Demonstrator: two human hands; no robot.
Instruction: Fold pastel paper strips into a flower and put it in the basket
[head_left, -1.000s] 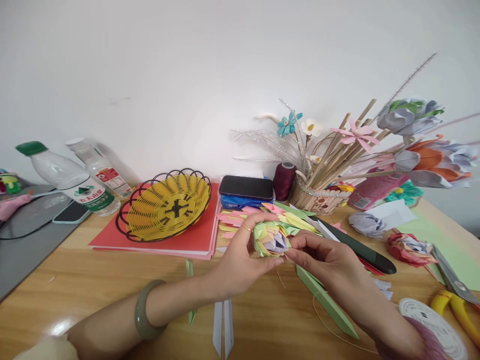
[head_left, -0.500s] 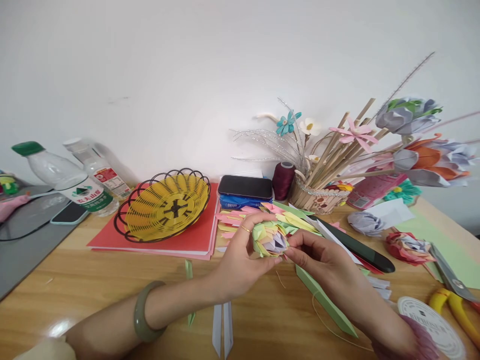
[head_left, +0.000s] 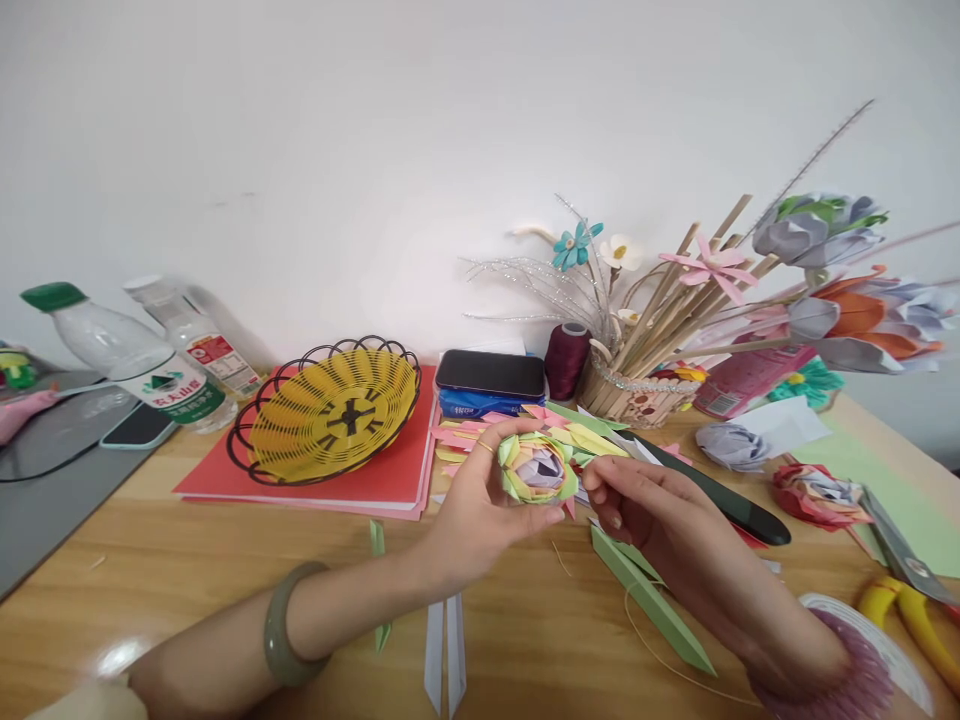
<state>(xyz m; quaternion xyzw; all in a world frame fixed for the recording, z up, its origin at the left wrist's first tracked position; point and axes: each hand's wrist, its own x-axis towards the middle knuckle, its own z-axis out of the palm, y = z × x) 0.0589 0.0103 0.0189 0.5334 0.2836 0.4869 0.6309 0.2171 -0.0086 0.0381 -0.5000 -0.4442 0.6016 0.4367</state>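
Observation:
My left hand (head_left: 472,520) is closed around a folded paper flower (head_left: 538,468), with the thumb below it and the fingers behind. The flower has green outer petals, then yellow and peach ones, and a pale lilac centre that faces me. Close against its right edge, my right hand (head_left: 664,525) is pinched, thumb and forefinger together; what lies between the fingertips is hidden. Beneath the hands are folded green paper strips (head_left: 652,600) and two pale lilac strips (head_left: 445,655). Pink and yellow folded pieces (head_left: 469,432) lie behind the flower.
A yellow woven basket (head_left: 337,410) sits on red paper (head_left: 202,470) at the left. Behind the hands are a phone (head_left: 491,372) and a maroon thread spool (head_left: 567,362). Finished paper flowers (head_left: 821,495), scissors (head_left: 904,555) and yellow-handled pliers (head_left: 919,625) lie at the right.
The flower has turned so its centre faces me more. My right hand has shifted slightly right, its fingers curled more and its wrist turned.

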